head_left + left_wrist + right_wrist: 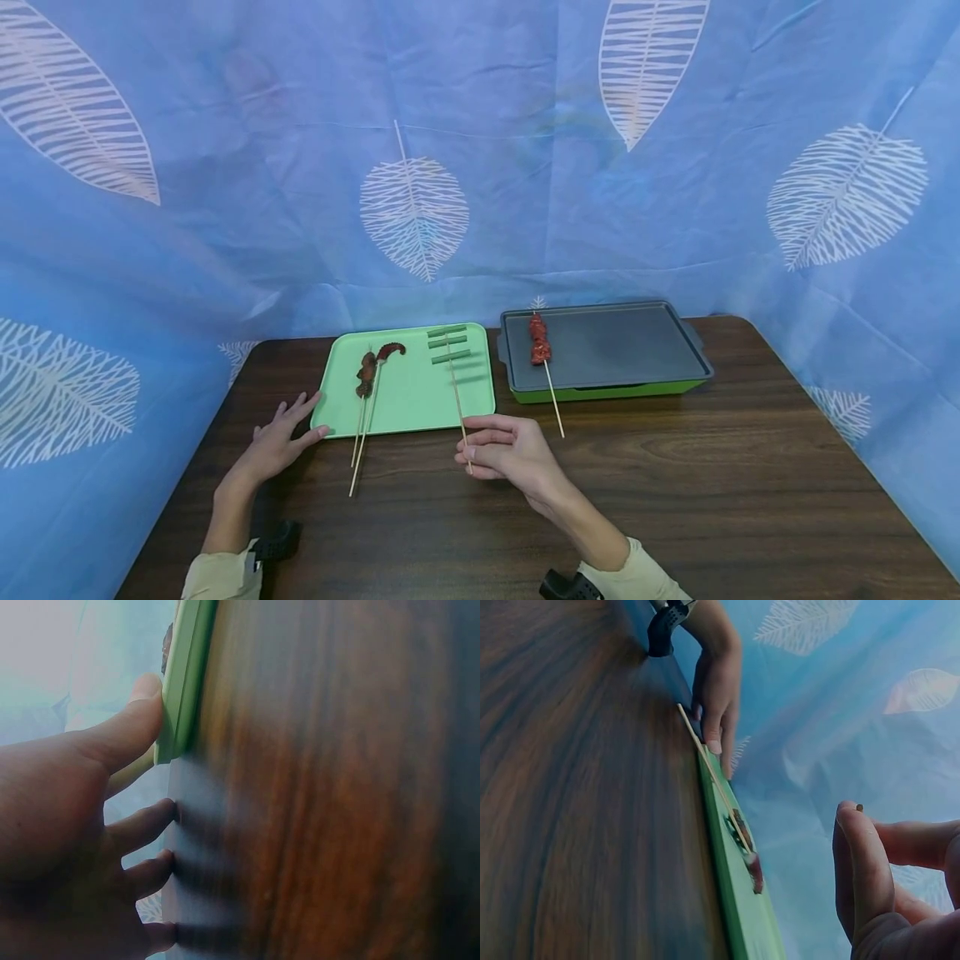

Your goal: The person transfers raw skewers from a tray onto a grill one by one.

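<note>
My right hand [510,454] pinches the lower end of a skewer with three green bean-like pieces [450,357]. Those pieces overlap the right part of the light green tray [412,400], their shadow falling on it. At the tray's front left corner is my left hand [277,442], fingers spread, thumb and forefinger along the edges. In the left wrist view the thumb [135,724] touches the tray's side while other fingertips rest on the table. Two skewers lie on the tray, one with brown meat pieces [365,375], another with a dark red curled tentacle [390,351].
Right of the tray stands a dark grey griddle [622,342] on a green base. A skewer of red meat chunks [539,340] lies on its left part, the stick jutting over the front edge. Everything stands on a brown wooden table [675,483] before a blue leaf-patterned cloth [495,192].
</note>
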